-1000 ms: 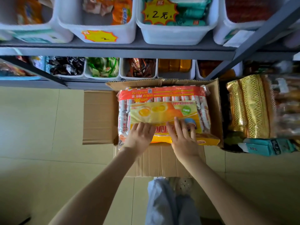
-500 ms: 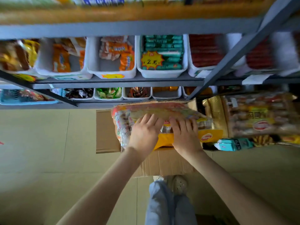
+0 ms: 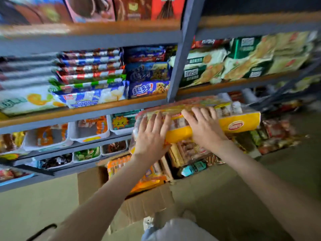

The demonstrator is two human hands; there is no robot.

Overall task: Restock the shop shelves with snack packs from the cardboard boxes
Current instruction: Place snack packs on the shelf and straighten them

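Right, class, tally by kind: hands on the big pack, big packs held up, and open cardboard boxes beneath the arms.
Hands on the pack: 2, the left hand and the right hand
Held snack pack: 1
Open cardboard box: 1
Total: 4

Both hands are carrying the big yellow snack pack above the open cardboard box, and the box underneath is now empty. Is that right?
Not quite. The head view shows the left hand and right hand carrying the yellow snack pack above the cardboard box, but the box is not empty: more orange and yellow packs lie inside it.
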